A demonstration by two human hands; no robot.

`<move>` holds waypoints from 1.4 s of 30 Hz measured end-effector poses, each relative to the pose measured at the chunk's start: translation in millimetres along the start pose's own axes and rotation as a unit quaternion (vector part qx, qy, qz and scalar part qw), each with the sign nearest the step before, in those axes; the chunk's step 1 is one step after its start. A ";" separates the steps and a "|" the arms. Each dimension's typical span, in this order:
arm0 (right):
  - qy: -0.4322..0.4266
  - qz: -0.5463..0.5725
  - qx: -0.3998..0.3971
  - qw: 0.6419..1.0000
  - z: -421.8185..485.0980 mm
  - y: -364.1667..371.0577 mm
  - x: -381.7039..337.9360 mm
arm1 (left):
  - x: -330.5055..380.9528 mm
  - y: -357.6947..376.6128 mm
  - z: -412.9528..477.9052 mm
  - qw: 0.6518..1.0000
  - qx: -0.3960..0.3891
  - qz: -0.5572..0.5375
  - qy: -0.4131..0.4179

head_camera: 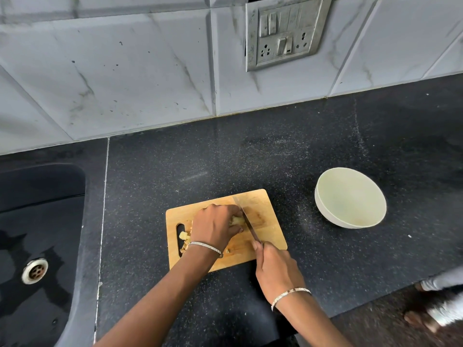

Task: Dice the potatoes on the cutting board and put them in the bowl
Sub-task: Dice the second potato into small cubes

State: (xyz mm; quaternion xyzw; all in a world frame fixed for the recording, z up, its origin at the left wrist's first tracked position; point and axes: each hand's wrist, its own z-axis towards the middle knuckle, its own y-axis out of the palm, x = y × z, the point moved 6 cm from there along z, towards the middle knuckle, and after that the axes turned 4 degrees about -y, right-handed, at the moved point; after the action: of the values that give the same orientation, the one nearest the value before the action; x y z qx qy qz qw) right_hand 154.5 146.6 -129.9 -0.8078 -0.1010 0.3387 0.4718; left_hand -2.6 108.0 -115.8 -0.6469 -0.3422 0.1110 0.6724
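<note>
Now, dicing under way. Left hand [215, 226] curls over the pale yellow potato chunk [236, 219] mid-way along the rectangular wooden cutting board [265, 204]. Right hand [275, 269] is clenched round the handle of the steel-bladed knife [246, 221], with the blade just beside the left fingertips. Small cut potato cubes [185, 237] lie by the board's slot. The round white bowl [325, 214] stands apart to the right, empty. Judgement: tuck fingertips back, hold the blade vertical, space cuts evenly.
</note>
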 end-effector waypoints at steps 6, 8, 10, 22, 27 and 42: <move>0.026 -0.028 0.004 0.999 -2.3 8.4 -0.2 | -2.3 2.5 1.7 1.000 -0.002 0.012 0.004; 0.032 -0.036 0.008 0.999 -1.2 10.6 -2.1 | -2.2 3.3 1.2 1.000 -0.001 0.009 0.004; 0.034 -0.045 0.010 0.998 -0.4 11.8 -1.9 | -2.3 2.2 0.9 1.000 0.001 0.008 0.000; 0.024 -0.045 0.019 0.998 -8.2 13.4 4.9 | 5.8 -4.0 -0.4 0.999 0.003 0.030 0.039; 0.021 -0.035 0.022 0.999 -14.7 15.1 12.1 | 8.7 -3.0 2.1 0.998 -0.008 0.038 0.052; 0.050 -0.065 -0.021 0.996 -66.4 -7.8 33.0 | 2.5 -1.6 1.3 0.999 0.008 0.013 0.029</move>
State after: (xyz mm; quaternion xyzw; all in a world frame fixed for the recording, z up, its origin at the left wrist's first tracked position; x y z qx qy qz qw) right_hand 223.1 120.6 -116.7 -0.8249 -0.1371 0.2645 0.4803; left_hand -2.0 110.3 -113.5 -0.6490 -0.3127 0.1036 0.6858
